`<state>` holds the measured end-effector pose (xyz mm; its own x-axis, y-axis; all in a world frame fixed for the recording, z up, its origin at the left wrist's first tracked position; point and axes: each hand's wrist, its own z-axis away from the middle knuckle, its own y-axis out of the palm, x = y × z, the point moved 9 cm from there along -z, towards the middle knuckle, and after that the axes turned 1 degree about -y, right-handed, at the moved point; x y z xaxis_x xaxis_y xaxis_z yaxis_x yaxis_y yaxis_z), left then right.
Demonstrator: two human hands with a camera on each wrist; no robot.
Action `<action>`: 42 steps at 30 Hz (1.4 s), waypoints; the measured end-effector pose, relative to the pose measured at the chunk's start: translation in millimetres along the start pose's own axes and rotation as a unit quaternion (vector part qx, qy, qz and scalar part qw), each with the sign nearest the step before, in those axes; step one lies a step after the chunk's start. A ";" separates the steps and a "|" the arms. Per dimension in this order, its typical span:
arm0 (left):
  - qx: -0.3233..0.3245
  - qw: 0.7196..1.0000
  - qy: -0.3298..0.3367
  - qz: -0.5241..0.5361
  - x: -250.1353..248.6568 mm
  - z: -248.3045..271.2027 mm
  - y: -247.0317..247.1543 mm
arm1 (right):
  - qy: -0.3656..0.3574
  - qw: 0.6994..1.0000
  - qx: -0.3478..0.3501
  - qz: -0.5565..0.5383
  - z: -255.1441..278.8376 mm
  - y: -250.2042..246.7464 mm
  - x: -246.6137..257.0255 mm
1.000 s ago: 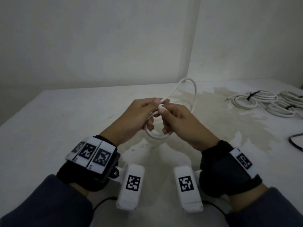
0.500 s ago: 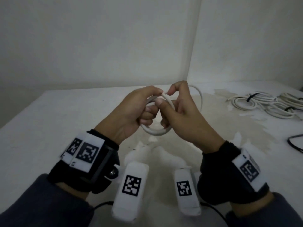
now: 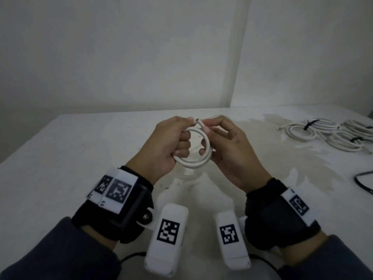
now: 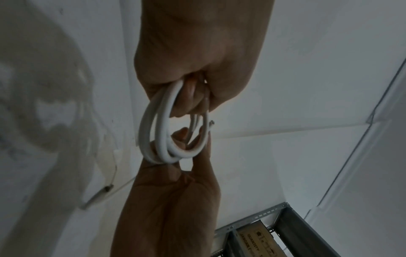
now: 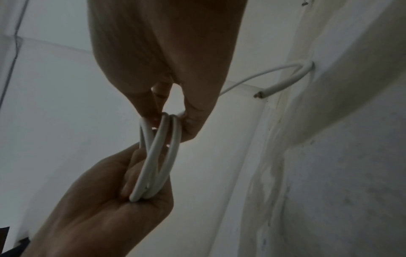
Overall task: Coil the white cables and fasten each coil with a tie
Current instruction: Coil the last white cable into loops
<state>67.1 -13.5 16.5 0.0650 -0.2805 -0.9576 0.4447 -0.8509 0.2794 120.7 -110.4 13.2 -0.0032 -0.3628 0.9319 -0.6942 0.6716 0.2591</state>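
Holding a small white coil between both hands, above the table

Left hand [image 3: 167, 146] has its fingers curled through the white cable coil [image 3: 193, 162], gripping the left side of the loops. Right hand [image 3: 226, 146] pinches the right side and top of the same coil between thumb and fingers. Coil is a few turns, held in the air over the white table [image 3: 60, 158], clear of the surface.

Cut cable end [image 3: 196, 120] sticks up at the top of the coil, between the two thumbs; bare conductor visible at the tip. Left wrist view shows three or so turns [image 4: 162, 132] bunched at the right-hand side, the left hand's fingers closed around them at the top. Right wrist view: same turns [image 5: 158, 156] fanned slightly apart, left palm under them.

No tie visible on this coil.

Far right of the table: a pile of finished coils [image 3: 314, 130], at least two with black ties [image 3: 309, 124] around them. A black cable [image 3: 363, 182] lies at the right edge. Stained patch [image 3: 272, 150] on the tabletop under and right of the hands.
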 end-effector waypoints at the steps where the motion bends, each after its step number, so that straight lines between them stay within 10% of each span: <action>1: -0.001 1.000 0.012 -0.021 -2.1 0.7 -0.1 | 0.020 0.999 -0.006 -0.027 -0.5 0.0 -4.1; 5: -0.005 0.996 0.057 -0.073 -3.6 4.5 3.5 | 0.054 0.996 -0.032 -0.066 -0.7 -2.6 -11.0; 18: -0.007 0.998 0.039 -0.042 2.6 0.9 1.1 | -0.190 0.952 -0.039 0.235 3.7 -5.3 32.4; 31: 0.025 0.956 0.175 -0.234 -26.7 8.3 7.9 | -0.197 0.941 -0.051 0.272 5.4 -14.9 49.4; 37: 0.024 0.884 0.283 -0.371 -40.6 18.1 18.3 | -0.181 0.826 -0.093 0.526 3.0 -22.7 47.5; 39: 0.028 0.878 0.313 -0.361 -45.3 22.4 21.6 | -0.212 0.836 -0.074 0.500 3.6 -17.6 50.4; 42: 0.028 0.879 0.353 -0.320 -50.1 26.6 22.6 | -0.160 0.928 0.017 0.335 -1.1 -9.4 40.7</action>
<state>50.2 -30.5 72.6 0.3639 0.5923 -0.7189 0.5482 -0.7601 -0.3488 127.9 -130.8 49.0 -0.6524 -0.0479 0.7564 -0.4810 0.7974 -0.3643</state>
